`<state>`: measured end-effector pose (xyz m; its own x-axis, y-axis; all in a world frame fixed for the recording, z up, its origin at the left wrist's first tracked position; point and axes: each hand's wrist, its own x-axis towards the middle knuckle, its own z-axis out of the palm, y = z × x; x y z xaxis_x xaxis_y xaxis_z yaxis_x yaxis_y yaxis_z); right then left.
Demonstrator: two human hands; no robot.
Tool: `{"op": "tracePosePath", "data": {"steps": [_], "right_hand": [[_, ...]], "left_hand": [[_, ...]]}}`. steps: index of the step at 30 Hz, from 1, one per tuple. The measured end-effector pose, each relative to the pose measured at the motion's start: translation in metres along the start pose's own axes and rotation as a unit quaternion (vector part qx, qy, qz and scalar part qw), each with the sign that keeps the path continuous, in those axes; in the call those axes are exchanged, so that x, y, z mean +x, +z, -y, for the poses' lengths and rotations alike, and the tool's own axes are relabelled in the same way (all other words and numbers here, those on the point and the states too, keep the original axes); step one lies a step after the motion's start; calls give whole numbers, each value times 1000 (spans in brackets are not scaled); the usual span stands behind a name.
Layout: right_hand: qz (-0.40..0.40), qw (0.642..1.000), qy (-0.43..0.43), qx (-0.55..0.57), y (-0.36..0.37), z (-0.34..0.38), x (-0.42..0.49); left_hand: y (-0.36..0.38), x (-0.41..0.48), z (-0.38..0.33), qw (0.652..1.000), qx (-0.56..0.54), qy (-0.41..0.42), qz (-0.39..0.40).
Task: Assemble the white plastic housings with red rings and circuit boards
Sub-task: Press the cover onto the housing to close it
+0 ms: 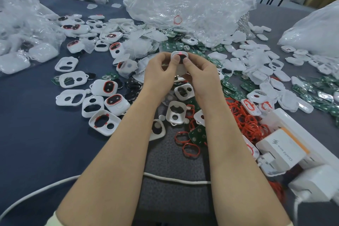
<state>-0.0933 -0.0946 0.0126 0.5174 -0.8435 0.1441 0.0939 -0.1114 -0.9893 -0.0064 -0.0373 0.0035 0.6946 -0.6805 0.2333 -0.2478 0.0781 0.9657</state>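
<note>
Cluttered dark table (36, 143), plastic bags (183, 5) behind.
My left hand (159, 73) and right hand (200, 73) pinch one white housing (180, 69) between them.

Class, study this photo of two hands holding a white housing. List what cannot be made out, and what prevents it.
Head view only:
1. Underside and inside of the housing: covered by the left hand and right hand.
2. Contents of the plastic bag: blurred by crumpled film.
3. Ends of the white cable: it runs off the left edge and under the right forearm.
4. Lettering on the charger: too small and skewed.
</note>
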Motion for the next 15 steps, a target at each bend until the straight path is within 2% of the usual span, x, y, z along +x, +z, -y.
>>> {"op": "tracePosePath", "data": {"steps": [10,15], "right_hand": [[-26,999,21,-12,0,-3,3],[-48,990,-11,-135,2,-5,4]], "left_hand": [[1,-2,-2,999,-34,-11,10],[1,-4,-4,1000,-10,-3,27]]}}
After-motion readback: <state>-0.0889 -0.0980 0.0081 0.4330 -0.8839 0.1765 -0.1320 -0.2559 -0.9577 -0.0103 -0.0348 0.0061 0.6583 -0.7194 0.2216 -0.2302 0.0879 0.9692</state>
